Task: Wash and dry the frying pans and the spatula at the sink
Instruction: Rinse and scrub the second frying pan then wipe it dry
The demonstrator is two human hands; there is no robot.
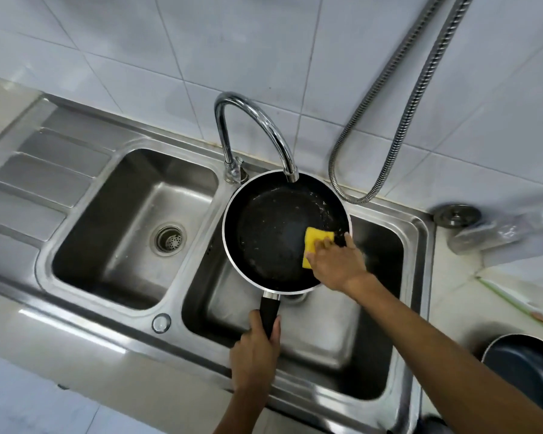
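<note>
A black frying pan (273, 236) with a silver rim hangs over the right basin (326, 339), under the tap spout. My left hand (256, 352) is wrapped round its black handle (268, 314) near the front of the basin. My right hand (336, 264) presses a yellow sponge (315, 242) against the pan's inner right side. Small specks and wet streaks show on the pan's surface. A second dark pan (527, 368) sits on the counter at the right edge, partly cut off. No spatula is in view.
The chrome tap (251, 126) arches over the pan. The left basin (132, 227) with its drain strainer lies beside a ribbed draining board (41, 177). A metal shower hose (414, 98) hangs on the tiled wall. A clear plastic bag (499, 230) lies at the right.
</note>
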